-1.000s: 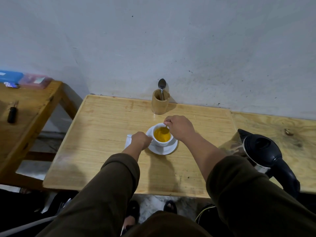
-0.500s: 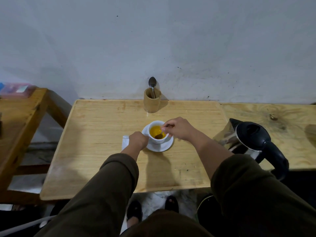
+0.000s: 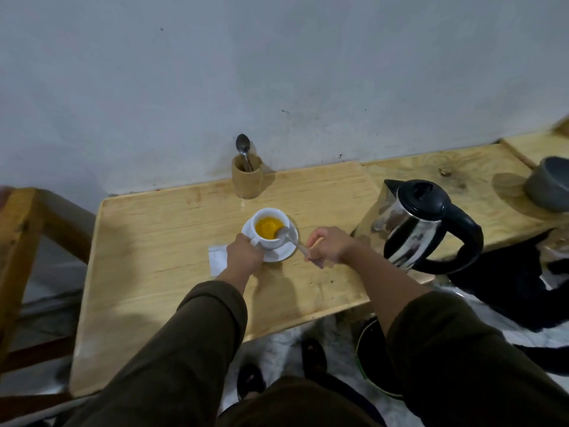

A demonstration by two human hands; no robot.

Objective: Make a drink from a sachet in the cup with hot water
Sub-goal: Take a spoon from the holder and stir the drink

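A white cup (image 3: 270,241) holding orange-yellow liquid stands on a white saucer (image 3: 281,255) in the middle of the wooden table (image 3: 160,241). My left hand (image 3: 244,255) grips the cup at its near-left side, by the handle. My right hand (image 3: 328,246) sits to the right of the saucer and holds the handle of a metal spoon (image 3: 291,238), whose bowl rests at the cup's right rim. A white sachet (image 3: 218,262) lies flat on the table, partly hidden under my left hand.
A steel kettle (image 3: 412,229) with a black lid and handle stands right of my right hand. A wooden holder (image 3: 247,180) with a spoon (image 3: 243,147) stands by the wall. A grey bowl (image 3: 548,183) sits far right. A wooden frame (image 3: 17,251) stands left.
My right hand has drawn back from above the cup to the right of the saucer, pulling the spoon up to the rim. The view has swung right; my left hand stays on the cup.
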